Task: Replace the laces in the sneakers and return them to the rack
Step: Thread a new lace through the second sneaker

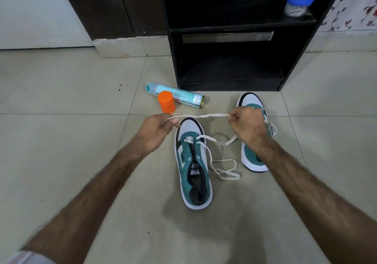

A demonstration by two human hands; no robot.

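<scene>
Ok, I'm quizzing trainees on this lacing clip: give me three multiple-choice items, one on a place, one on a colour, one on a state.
1. Where is the blue-lidded jar?
A. on the floor
B. on the rack's upper shelf
C. inside a sneaker

2. What colour is the cap beside the spray can?
A. orange
B. black
C. yellow

3. How is the lace between the hands?
A. knotted
B. coiled up
C. stretched out

Answers: 1 B, it stands on the black rack; 2 A, plainly orange; 3 C, left hand and right hand each pinch it.
</scene>
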